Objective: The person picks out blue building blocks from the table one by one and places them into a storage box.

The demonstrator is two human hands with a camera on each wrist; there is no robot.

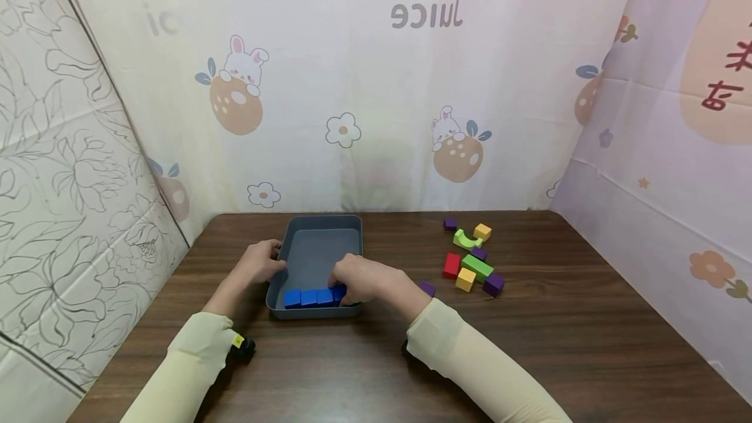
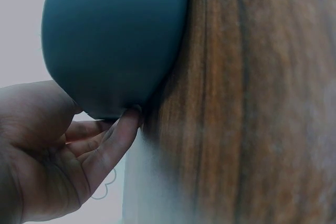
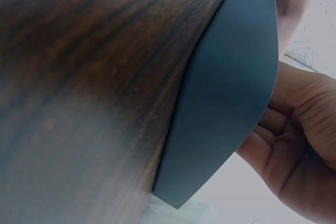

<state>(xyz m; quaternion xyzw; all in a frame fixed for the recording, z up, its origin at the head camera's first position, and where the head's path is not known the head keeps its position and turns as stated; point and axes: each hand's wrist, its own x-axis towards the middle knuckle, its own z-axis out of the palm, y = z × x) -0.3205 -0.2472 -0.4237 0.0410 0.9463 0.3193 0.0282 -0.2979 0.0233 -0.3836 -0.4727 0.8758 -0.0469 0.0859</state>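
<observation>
A shallow grey tray (image 1: 324,221) lies on the dark wooden table. Along its near side, several blue blocks (image 1: 309,298) form a row. My left hand (image 1: 262,262) holds the tray's left wall, thumb over the rim and fingers outside; in the left wrist view, fingertips of that hand (image 2: 58,156) touch the tray's outer side (image 2: 115,40). Inside the near right corner, my right hand (image 1: 365,279) pinches the blue block at the row's right end, partly covering it. In the right wrist view, the tray wall (image 3: 226,87) hides the fingertips of my right hand (image 3: 294,140).
Right of the tray lie loose blocks: a red block (image 1: 452,266), a green block (image 1: 477,267), a light green arch (image 1: 467,240), yellow blocks (image 1: 466,279) and several purple blocks (image 1: 493,284). One purple block (image 1: 427,288) sits beside my right wrist. A printed curtain (image 1: 376,83) stands behind the table.
</observation>
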